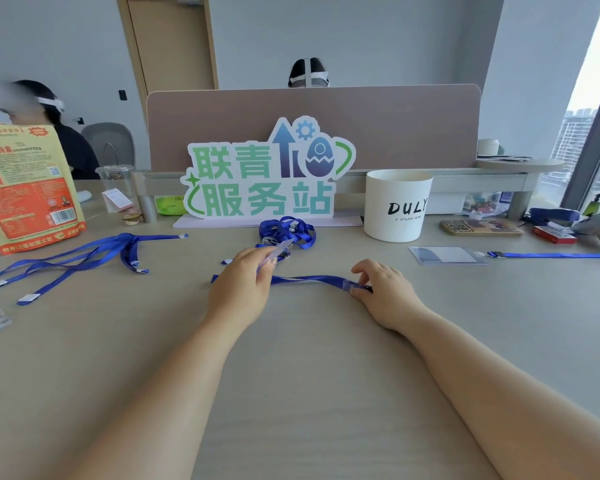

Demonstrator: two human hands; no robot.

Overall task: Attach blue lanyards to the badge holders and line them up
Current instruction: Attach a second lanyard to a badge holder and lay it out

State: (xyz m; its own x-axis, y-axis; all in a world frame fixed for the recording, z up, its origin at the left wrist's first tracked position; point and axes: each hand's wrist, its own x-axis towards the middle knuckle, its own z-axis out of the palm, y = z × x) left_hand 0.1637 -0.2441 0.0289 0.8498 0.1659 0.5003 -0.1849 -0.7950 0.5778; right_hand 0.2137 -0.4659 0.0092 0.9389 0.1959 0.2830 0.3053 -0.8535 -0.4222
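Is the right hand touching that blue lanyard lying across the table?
Touching. The head view shows the right hand pinching the clip end of the blue lanyard.

The right hand (387,294) partly covers the clip end of the lanyard (309,279), and another lanyard (561,255) runs off the right edge.

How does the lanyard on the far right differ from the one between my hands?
The far-right lanyard lies untouched and appears clipped to a badge holder. The middle lanyard is pinched at its clip end by the right hand, with no holder visibly attached. Both are blue.
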